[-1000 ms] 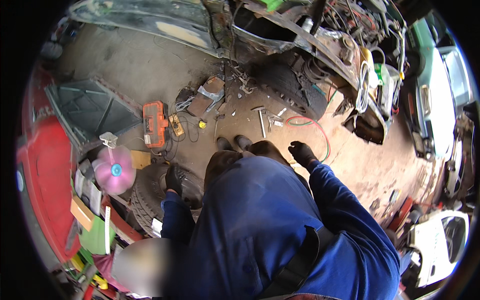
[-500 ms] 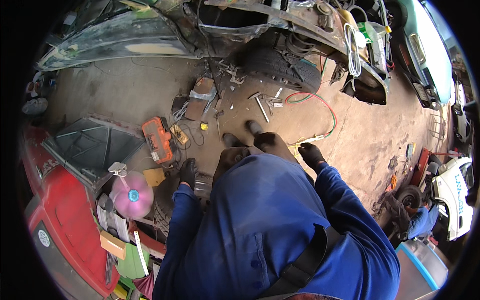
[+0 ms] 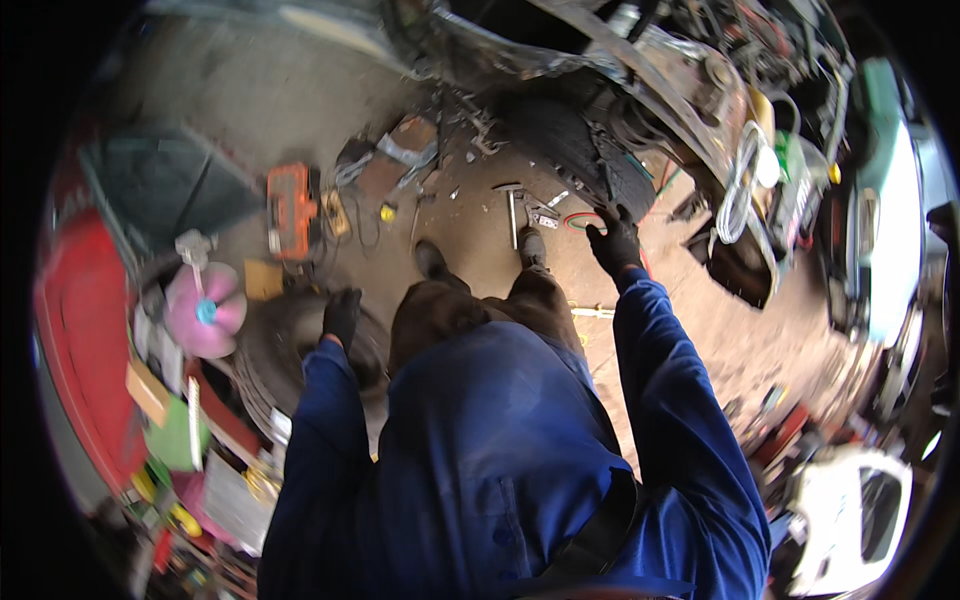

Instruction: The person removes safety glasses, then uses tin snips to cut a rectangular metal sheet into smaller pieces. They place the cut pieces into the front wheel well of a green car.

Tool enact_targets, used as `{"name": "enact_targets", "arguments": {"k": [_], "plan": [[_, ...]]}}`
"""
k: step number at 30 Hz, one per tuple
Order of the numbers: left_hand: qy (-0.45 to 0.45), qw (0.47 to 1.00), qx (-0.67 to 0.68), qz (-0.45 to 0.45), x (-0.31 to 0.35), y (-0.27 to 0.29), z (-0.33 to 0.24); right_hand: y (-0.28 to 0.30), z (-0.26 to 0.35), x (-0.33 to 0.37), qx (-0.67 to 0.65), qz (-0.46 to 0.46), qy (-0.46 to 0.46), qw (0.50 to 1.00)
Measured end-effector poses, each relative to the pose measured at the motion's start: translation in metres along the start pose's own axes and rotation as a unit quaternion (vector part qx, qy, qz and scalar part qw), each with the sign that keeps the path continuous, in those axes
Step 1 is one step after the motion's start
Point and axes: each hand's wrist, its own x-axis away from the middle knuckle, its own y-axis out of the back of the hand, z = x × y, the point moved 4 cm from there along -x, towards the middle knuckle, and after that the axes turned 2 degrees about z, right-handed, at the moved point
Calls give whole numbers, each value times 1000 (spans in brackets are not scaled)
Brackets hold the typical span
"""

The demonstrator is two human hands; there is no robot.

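Note:
My right hand (image 3: 615, 243), in a dark glove, reaches forward with its fingers spread and nothing visible in it. It appears beside the dark tyre (image 3: 625, 180) under the stripped car body (image 3: 690, 100). Below it, partly hidden by my leg, a brass-coloured torch (image 3: 592, 312) lies on the floor. Red and green hoses (image 3: 583, 219) curve close to that hand. My left hand (image 3: 342, 315), also gloved, hangs loosely with fingers extended over a tyre lying flat (image 3: 270, 345). A hammer (image 3: 513, 215) and metal clamp-like tools (image 3: 543, 214) rest on the floor ahead of my boots.
On the left are an orange toolbox (image 3: 289, 212), a pink-bladed fan (image 3: 205, 310) and a red car panel (image 3: 90, 350). White cable (image 3: 742, 185) hangs from the car body. A white door (image 3: 850, 520) stands at lower right.
My right hand has moved forward from beside the torch to near the car's wheel. The view has shifted and turned. My left hand stays low over the lying tyre.

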Motion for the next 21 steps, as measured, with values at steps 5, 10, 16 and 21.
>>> {"name": "enact_targets", "arguments": {"k": [5, 10, 16, 21], "plan": [[135, 963, 226, -66, 60, -83, -88, -29, -47, -102, 76, 77, 52, 993], [102, 982, 122, -104, 138, -146, -116, -54, -77, -154, 47, 146, 247, 957], [260, 912, 285, -137, 234, -214, -84, -100, -95, -179, 581, 170, 417, 678], [362, 860, 320, -165, 280, -245, -69, -104, -115, -229, 461, 72, 387, 795]]}}
